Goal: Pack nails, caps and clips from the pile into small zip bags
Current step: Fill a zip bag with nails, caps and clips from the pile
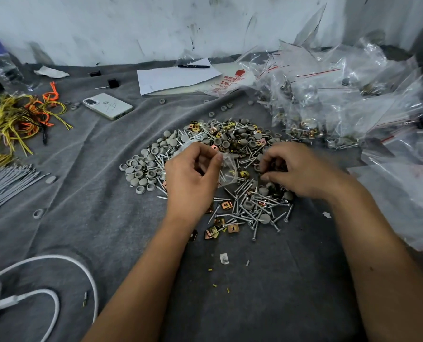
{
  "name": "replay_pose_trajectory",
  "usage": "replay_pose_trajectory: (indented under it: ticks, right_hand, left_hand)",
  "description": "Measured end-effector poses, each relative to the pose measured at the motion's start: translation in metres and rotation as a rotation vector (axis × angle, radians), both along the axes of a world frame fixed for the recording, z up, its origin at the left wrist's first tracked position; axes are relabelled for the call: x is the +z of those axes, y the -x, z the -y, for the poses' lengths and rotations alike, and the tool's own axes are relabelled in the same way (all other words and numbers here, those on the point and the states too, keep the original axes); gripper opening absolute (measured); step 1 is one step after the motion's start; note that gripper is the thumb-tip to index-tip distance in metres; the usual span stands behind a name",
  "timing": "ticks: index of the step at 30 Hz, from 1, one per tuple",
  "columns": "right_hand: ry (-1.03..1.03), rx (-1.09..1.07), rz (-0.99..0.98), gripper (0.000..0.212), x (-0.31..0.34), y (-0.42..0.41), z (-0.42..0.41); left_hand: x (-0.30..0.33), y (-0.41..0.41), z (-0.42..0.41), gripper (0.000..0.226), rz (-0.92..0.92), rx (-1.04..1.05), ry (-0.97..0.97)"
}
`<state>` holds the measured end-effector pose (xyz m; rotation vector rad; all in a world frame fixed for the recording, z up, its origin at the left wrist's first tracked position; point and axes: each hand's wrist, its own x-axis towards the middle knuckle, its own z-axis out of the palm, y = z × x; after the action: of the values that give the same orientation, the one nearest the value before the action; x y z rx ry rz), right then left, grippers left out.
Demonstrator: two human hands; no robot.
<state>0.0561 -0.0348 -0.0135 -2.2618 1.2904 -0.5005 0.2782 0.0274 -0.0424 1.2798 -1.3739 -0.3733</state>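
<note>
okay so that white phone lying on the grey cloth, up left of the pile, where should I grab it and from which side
Take the phone by its two long edges, coming from above with thumb on one edge and fingers on the other. It lies flat, back up, so only its thin sides offer purchase. Grip near the middle, away from the camera bump at its far-left end. The cloth beside both long edges looks free, apart from small grey caps beyond the camera end.
</note>
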Motion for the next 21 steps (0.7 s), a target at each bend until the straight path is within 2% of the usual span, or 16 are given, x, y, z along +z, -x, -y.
replay_pose_trajectory:
  ticks: [5, 8, 14, 21]
  right_hand:
    - [0.160, 0.021, 0.311, 0.016, 0.005, -0.020, -0.011]
    - [0.217, 0.073, 0.374, 0.017, 0.005, -0.035, -0.020]
    - [0.311, 0.060, 0.346, 0.021, 0.000, -0.055, -0.027]
    - [0.326, 0.165, 0.129, 0.019, 0.000, -0.061, -0.028]
  left_hand:
    - [0.001, 0.001, 0.001, 0.009, -0.010, 0.011, -0.006]
    - [0.000, 0.000, 0.001, 0.008, -0.014, 0.005, -0.008]
    - [0.002, 0.000, 0.000, 0.007, -0.042, 0.014, -0.011]
    - [0.004, 0.001, -0.001, 0.012, -0.054, 0.036, 0.015]
